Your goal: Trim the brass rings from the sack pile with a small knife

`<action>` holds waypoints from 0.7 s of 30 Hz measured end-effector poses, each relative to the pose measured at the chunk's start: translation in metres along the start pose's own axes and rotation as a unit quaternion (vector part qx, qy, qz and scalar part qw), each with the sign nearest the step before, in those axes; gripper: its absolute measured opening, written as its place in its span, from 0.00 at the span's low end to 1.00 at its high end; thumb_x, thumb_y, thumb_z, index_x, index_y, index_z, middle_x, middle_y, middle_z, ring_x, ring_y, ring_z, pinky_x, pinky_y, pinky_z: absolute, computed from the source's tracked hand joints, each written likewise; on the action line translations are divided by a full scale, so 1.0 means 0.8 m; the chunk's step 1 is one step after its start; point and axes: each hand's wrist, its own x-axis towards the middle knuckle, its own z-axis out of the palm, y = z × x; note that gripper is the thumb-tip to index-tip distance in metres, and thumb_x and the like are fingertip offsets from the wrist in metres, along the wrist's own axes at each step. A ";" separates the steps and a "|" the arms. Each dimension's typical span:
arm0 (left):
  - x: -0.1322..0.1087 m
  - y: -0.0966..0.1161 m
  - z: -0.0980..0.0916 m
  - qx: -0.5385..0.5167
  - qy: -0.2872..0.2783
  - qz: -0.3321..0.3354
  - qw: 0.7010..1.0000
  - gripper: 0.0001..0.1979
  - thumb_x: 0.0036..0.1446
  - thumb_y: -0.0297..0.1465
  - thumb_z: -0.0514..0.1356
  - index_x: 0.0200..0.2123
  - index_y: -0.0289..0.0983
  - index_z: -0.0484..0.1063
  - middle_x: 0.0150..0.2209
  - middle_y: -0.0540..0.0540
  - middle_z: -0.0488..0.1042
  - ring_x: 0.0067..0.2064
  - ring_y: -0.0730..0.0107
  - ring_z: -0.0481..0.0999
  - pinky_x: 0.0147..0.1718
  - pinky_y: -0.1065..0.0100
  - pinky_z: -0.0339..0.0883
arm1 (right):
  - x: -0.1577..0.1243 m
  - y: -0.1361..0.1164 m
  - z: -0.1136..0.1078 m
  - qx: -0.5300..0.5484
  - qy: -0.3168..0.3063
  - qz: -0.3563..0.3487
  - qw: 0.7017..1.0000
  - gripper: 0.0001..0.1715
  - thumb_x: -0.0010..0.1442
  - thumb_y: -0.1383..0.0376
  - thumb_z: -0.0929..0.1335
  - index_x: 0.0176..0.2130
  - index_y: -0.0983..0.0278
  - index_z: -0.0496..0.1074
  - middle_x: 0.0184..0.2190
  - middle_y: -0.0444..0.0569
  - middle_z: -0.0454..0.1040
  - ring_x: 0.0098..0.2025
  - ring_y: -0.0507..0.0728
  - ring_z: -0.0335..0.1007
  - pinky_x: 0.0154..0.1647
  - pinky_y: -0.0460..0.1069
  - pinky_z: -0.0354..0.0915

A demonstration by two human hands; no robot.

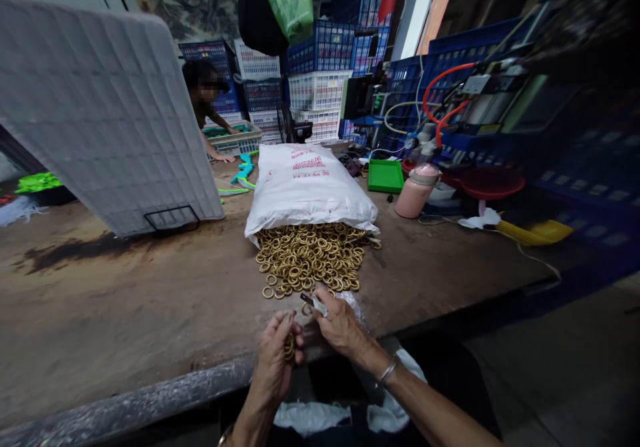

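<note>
Fingers curled, my left hand (pixel 273 347) grips several brass-coloured rings (pixel 289 347) just over the table's front edge. To its right, my right hand (pixel 343 324) is closed on a small knife-like tool (pixel 316 304) with a dark flat tip and a pale body; its exact kind is unclear. A single ring (pixel 306 310) shows by the tip of this tool; whether it is held there I cannot tell. Just beyond both hands lies a heap of brass-coloured rings (pixel 310 257), spilling from the mouth of a white sack (pixel 305 187) with red print.
A tall whitish ribbed panel (pixel 100 114) stands on the wooden table (pixel 150 307) at left. At right are a green tray (pixel 385 175), a pink bottle (pixel 418 190) and a red dish (pixel 493 184). Behind, another person (pixel 205 100) reaches toward a basket (pixel 235 142).
</note>
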 end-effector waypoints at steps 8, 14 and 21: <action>0.000 -0.003 0.007 0.167 0.020 0.022 0.985 0.20 0.40 0.46 0.62 0.20 0.36 0.61 0.13 0.58 0.60 0.12 0.84 0.54 0.11 0.79 0.46 | -0.011 -0.020 0.003 0.144 -0.009 0.039 0.989 0.12 0.58 0.60 0.58 0.26 0.63 0.61 0.20 0.39 0.61 0.23 0.49 0.56 0.25 0.43 0.52; 0.000 -0.003 0.008 0.211 0.005 0.048 0.976 0.20 0.41 0.46 0.61 0.18 0.37 0.61 0.11 0.58 0.58 0.11 0.84 0.52 0.10 0.78 0.43 | -0.004 -0.019 0.006 0.165 -0.023 0.078 0.983 0.14 0.55 0.60 0.59 0.22 0.64 0.59 0.18 0.38 0.59 0.23 0.48 0.53 0.24 0.43 0.52; 0.000 -0.010 -0.002 0.130 -0.059 -0.010 0.990 0.17 0.46 0.44 0.59 0.24 0.36 0.61 0.16 0.57 0.63 0.13 0.84 0.56 0.10 0.80 0.43 | -0.005 -0.023 0.007 0.194 -0.038 0.097 0.975 0.13 0.55 0.60 0.59 0.23 0.63 0.60 0.18 0.38 0.61 0.21 0.47 0.55 0.22 0.43 0.51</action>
